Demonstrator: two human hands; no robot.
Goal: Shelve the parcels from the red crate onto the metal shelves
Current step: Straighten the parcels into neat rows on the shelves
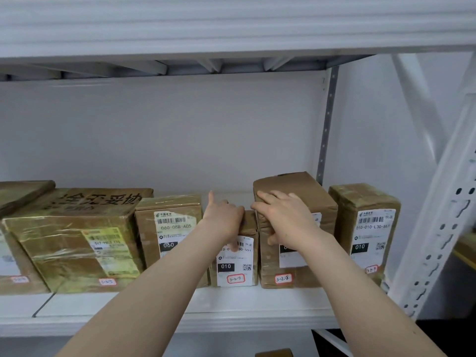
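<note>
Bright, soft, even light with faint shadows. Tape glare shows on the large box [72, 240] at 9 o'clock. The shelf upright [438, 228] bows at 3 o'clock, and the upper shelf beam [231, 21] at 12 o'clock is blurred.

Six parcels [365, 228], perhaps a seventh at left; two hands [286, 217].

Reaching up and forward with both bare forearms, wrists straight, hands close together. Clamping the left grip [224, 217] over the top of a small parcel [235, 269], thumb down its front, index finger stretched out ahead. Laying the right grip [283, 217] over the top front edge of a taller parcel [309, 191], fingers spread, thumb pressed on its face.
</note>
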